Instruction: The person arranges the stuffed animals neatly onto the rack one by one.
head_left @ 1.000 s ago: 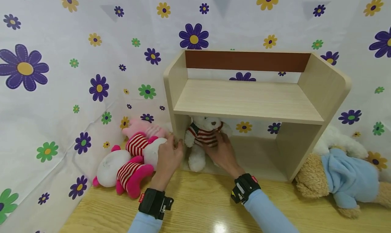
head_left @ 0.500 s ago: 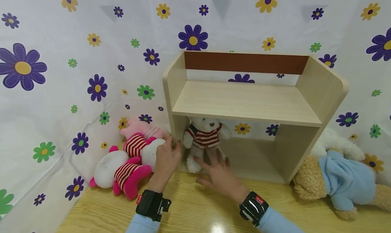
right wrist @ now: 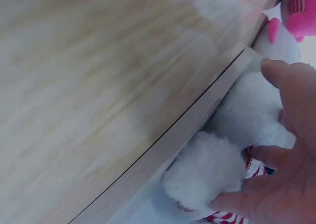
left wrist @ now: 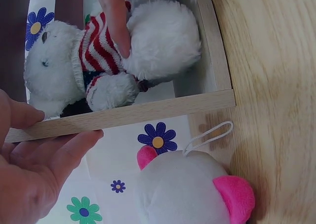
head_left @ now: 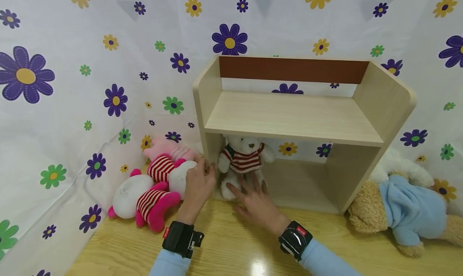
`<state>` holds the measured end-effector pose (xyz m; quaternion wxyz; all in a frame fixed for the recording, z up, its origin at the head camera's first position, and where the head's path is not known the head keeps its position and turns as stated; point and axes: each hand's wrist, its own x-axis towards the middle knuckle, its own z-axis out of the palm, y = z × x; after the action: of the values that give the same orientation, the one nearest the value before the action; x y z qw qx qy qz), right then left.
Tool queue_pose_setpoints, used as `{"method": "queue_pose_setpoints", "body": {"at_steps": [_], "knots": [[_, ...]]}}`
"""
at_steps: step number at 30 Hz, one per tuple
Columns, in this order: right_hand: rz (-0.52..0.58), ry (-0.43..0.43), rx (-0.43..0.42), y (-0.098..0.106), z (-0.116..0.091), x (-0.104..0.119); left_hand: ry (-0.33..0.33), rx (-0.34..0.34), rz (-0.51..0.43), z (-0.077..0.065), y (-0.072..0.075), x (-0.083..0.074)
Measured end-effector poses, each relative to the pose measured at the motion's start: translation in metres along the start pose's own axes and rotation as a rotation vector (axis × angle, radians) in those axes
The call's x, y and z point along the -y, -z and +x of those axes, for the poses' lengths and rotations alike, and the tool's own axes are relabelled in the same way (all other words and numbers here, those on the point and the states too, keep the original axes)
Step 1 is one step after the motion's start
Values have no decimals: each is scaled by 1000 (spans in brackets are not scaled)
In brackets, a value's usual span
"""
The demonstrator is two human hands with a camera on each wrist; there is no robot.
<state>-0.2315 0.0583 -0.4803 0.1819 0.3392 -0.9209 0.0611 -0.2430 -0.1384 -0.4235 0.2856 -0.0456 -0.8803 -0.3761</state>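
I have a pale wood-grain table (head_left: 224,248) below me, backed by a white cloth (head_left: 68,135) printed with purple, yellow and green flowers. On the table, against the cloth, stands a 2-level, pale wooden shelf unit (head_left: 293,113). To its left lie 2 white-headed plush toys in red-striped clothes (head_left: 153,203) and a pale-pink plush (head_left: 168,149); to its right, a tan plush bear in a blue top (head_left: 416,207). The fluffy white teddy bear in a red-and-white striped sweater (head_left: 246,160) sits upright in the lower level, near the left panel. I see the left hand (head_left: 199,183) clamped on that panel, thumb inside, fingers outside. The right hand (head_left: 258,205) is spread, gripping nothing, its extended fingers touching the bear's lower body.
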Motion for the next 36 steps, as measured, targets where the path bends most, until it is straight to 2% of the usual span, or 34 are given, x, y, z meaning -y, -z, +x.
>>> {"method": "queue_pose_setpoints", "body": {"at_steps": [6,13,22,30,36], "knots": [[-44,38,-29,-6,9,-8,-6,-2,1,1,0,-1],[45,23,1,-9,20,-18,8,12,-5,3,-1,-3],[117,35,-3,-10,22,-24,27,-6,3,1,1,-4],[199,28,24,-3,16,-25,-17,-79,59,6,2,-3],[239,61,-8,3,10,-31,-21,-77,48,6,0,-2]]}}
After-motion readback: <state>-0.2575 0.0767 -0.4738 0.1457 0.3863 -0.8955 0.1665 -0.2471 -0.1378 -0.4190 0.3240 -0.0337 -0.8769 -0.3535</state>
